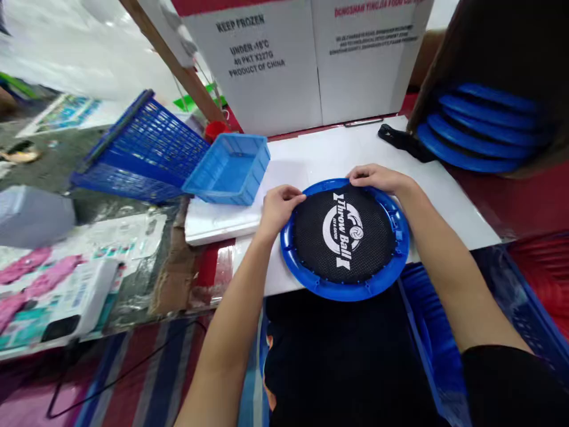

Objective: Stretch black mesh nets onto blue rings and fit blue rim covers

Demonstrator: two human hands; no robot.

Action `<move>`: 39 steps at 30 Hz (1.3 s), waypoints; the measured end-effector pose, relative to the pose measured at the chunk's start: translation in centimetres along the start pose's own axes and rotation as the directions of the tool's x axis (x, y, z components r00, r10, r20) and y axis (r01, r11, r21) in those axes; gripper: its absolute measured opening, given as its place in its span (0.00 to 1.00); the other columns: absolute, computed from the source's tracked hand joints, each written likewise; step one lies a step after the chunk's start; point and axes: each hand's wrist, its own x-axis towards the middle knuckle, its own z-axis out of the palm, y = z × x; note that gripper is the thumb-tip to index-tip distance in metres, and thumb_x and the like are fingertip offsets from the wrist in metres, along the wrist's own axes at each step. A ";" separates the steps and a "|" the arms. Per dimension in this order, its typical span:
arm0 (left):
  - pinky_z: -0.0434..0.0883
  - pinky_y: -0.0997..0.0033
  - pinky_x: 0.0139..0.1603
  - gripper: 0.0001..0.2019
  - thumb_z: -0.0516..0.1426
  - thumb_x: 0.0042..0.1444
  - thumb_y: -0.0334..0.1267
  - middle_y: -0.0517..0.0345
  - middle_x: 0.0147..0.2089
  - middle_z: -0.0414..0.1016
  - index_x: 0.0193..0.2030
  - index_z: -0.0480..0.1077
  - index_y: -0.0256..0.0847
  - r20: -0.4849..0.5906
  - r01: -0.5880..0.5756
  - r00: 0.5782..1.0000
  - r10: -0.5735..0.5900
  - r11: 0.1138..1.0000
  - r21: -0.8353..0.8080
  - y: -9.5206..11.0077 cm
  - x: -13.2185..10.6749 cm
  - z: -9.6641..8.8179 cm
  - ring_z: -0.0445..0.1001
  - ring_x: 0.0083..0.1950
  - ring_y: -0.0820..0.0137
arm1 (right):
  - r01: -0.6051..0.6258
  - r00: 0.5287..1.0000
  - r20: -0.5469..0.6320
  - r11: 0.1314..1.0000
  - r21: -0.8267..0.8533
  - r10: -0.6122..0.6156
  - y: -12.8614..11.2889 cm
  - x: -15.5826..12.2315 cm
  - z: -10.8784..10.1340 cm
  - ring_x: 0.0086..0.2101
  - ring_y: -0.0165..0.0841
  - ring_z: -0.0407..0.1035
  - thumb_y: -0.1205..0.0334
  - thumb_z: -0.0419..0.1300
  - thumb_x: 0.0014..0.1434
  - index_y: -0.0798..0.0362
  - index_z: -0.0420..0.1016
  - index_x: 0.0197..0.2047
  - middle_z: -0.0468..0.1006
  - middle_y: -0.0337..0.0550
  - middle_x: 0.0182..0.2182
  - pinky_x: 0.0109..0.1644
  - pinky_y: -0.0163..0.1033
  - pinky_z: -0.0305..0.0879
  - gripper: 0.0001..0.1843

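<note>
A round throw-ball disc (306, 237) with a blue plastic rim and black mesh lies in front of me, its near edge reaching over the white work surface's front. White "Throw Ball" lettering on the mesh runs sideways. On the upper left of the rim, my left hand (281, 207) pinches the edge between thumb and fingers. My right hand (377, 178) grips the far rim at the top right, thumb over the mesh edge and fingers curled. Small clips or notches show along the rim's right side.
A shallow blue tray (249, 193) stands at the left, beside a tilted blue basket (146, 142). White cartons (275, 95) form the back. At right, an open box holds several blue discs (480, 139), near a black strap (402, 140). Blue and red pieces sit in crates below right.
</note>
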 end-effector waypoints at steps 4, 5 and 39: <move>0.74 0.65 0.43 0.03 0.68 0.53 0.31 0.56 0.34 0.83 0.31 0.79 0.41 -0.017 -0.037 0.999 0.037 0.998 0.041 -0.1 -0.1 0.1 0.79 0.37 0.67 | 0.014 1.000 0.017 1.000 -0.014 -0.014 -0.1 -0.1 -0.3 0.48 0.43 0.73 0.44 0.74 0.51 0.49 0.81 0.35 0.84 0.44 0.45 0.64 0.52 0.65 0.18; 0.74 0.64 0.43 0.03 0.68 0.53 0.31 0.56 0.34 0.83 0.32 0.79 0.41 -0.022 -0.043 0.999 0.044 0.998 0.049 -0.1 0.0 0.2 0.79 0.37 0.67 | 0.019 1.000 0.018 1.000 -0.016 -0.019 -0.1 -0.1 -0.3 0.48 0.44 0.74 0.43 0.74 0.51 0.49 0.81 0.35 0.84 0.45 0.45 0.64 0.53 0.65 0.19; 0.79 0.61 0.55 0.14 0.60 0.63 0.27 0.55 0.43 0.84 0.52 0.79 0.43 0.182 -0.355 0.929 0.322 0.914 0.197 -1.9 0.8 -0.4 0.81 0.46 0.65 | 0.071 0.993 -0.059 0.930 -0.361 -0.099 -0.3 -0.2 0.8 0.54 0.48 0.77 0.56 0.63 0.56 0.47 0.78 0.32 0.84 0.47 0.53 0.66 0.58 0.69 0.05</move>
